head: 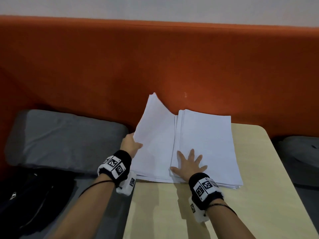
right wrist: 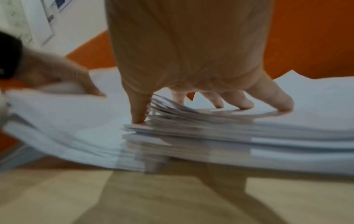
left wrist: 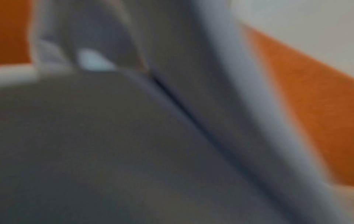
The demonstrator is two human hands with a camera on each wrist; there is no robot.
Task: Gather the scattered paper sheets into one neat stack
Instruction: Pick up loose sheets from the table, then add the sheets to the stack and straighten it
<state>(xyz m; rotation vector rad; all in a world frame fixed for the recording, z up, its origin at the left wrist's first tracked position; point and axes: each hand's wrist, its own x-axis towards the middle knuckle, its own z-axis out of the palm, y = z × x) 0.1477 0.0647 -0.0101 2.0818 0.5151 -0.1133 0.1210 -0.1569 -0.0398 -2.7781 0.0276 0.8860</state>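
Note:
A thick pile of white paper sheets [head: 207, 144] lies on the pale table [head: 224, 213]. My right hand [head: 189, 165] lies flat on its near left corner, fingers spread; in the right wrist view the right hand [right wrist: 191, 68] presses on the paper pile [right wrist: 268, 139] with straight fingertips [right wrist: 281, 104]. A second bundle of sheets [head: 155, 135] overlaps the pile's left side and sticks out past the table's edge, its far end lifted. My left hand [head: 131, 144] pinches that bundle's left edge, thumb on top. The left wrist view is a grey blur.
An orange upholstered backrest [head: 155, 66] rises right behind the table. A grey cushion [head: 60, 135] lies to the left, with a black bag [head: 25, 195] in front of it. Another grey cushion [head: 300, 152] sits at the right. The table's near part is bare.

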